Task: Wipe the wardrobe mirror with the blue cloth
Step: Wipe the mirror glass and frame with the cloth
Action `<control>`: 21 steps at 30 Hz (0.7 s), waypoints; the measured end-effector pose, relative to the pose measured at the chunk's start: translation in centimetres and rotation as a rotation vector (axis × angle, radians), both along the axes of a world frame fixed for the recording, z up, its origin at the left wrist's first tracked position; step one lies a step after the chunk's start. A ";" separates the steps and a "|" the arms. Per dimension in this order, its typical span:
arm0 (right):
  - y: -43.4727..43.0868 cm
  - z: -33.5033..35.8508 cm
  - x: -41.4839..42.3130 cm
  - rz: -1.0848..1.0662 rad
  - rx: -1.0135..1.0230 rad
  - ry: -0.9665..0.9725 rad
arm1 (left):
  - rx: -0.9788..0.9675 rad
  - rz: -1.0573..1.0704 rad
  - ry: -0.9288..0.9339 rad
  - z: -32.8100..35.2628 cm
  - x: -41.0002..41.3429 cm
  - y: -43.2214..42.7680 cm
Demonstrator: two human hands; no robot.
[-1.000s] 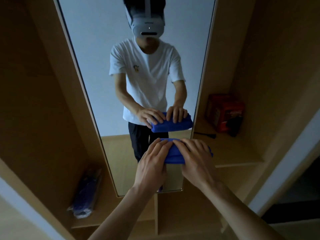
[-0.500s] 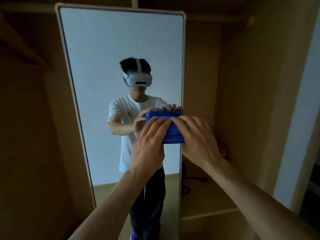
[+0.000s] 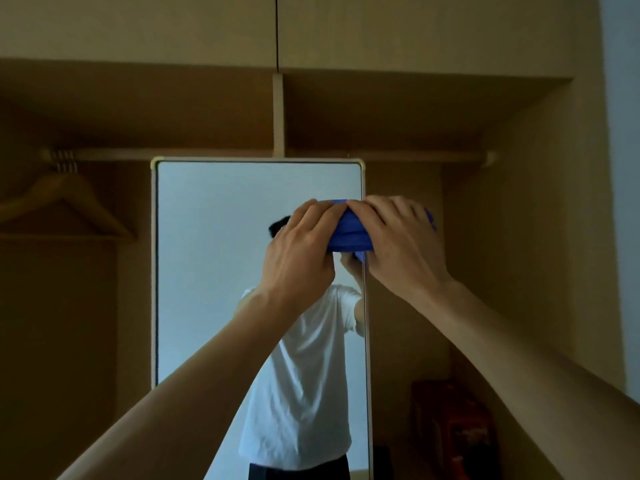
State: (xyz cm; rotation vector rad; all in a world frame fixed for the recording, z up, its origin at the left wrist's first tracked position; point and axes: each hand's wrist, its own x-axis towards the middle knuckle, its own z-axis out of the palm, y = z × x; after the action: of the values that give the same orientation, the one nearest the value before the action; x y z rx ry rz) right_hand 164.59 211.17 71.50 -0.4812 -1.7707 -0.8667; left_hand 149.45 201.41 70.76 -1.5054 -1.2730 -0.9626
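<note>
The person is standing in front of the open wardrobe (image 3: 519, 237) with both bare arms reaching up and forward. The left hand (image 3: 301, 247) and the right hand (image 3: 398, 244) are sitting side by side, nearly touching at the fingertips, and together they are pressing the blue cloth (image 3: 348, 233) against the mirror (image 3: 225, 254). The cloth is folded into a thick pad and is lying in the upper part of the mirror, right at its right edge, with part of it reaching past the frame there. A small corner of it is showing beyond the far side of the right hand.

The left fingers (image 3: 318, 216) are curling over the top of the pad and holding it. The right fingers (image 3: 388, 211) are bending over it in the same way, covering most of its right half.

In the glass, a reflected white T-shirt (image 3: 301, 375) is showing below the hands, and the reflected hands are mostly hidden behind the real ones.

A wooden hanger (image 3: 65, 202) is hanging from the rail (image 3: 207, 154) on the far left. A red box (image 3: 453, 420) is sitting low on the right inside the wardrobe, in dim light, so its markings are not readable. Two closed cabinet doors (image 3: 173, 26) are running across the top.
</note>
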 end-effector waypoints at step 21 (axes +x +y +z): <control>3.1 8.3 -2.0 0.041 -0.090 0.021 | -0.048 0.057 -0.018 9.0 -1.0 3.4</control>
State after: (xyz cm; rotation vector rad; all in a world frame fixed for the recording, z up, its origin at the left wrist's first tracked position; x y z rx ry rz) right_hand 162.59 214.26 79.80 -0.5094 -1.8000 -0.7530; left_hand 148.48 204.85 79.77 -1.4921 -1.3537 -0.9162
